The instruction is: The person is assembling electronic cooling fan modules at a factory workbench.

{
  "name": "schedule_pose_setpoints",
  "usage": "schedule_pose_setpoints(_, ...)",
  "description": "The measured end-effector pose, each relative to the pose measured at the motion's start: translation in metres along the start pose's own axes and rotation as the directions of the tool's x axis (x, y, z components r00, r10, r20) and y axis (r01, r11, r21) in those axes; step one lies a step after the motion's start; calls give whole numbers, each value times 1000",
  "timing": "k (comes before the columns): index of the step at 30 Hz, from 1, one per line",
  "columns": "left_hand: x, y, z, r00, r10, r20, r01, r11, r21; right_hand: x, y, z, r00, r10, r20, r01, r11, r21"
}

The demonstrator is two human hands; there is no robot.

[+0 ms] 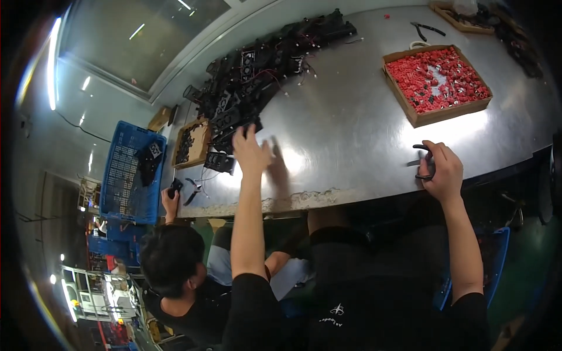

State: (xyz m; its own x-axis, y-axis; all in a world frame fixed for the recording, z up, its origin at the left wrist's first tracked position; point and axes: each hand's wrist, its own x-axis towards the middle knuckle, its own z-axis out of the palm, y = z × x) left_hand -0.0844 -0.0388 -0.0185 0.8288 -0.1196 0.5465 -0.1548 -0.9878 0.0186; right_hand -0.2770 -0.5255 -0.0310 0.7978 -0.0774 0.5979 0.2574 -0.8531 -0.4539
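My left hand reaches forward over the metal table, fingers spread, its fingertips at the near edge of a heap of black fan units with wires. Whether it grips one I cannot tell. My right hand rests near the table's front edge, closed on a pair of black-handled pliers. Both forearms are bare below black sleeves.
A cardboard tray of small red parts stands at the right. Another person sits at my left, a hand holding a black part. A blue crate, a small cardboard box of black parts and spare pliers lie about.
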Motion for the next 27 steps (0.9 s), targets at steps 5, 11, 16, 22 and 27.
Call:
schedule_pose_setpoints(5,56,-47,23,991,78,105,-109,936,335,-5,5,-5,999,25,-25,-26,999,-39)
schedule_pose_setpoints(11,92,-33,-18,960,211,-186,-208,977,39,-1,3,3,1000,1,-18,-1,1000,-14)
schedule_pose_setpoints(16,104,48,-52,971,-234,-59,43,411,-911,-7,8,-6,999,26,-34,-28,998,-55)
schedule_pose_setpoints(22,66,136,-33,922,-159,354,269,-394,-879,-2,5,-15,991,18,132,-1,992,-129)
schedule_pose_setpoints(27,55,172,14,803,52,594,492,-621,-610,-3,8,-13,989,-24,145,52,979,-198)
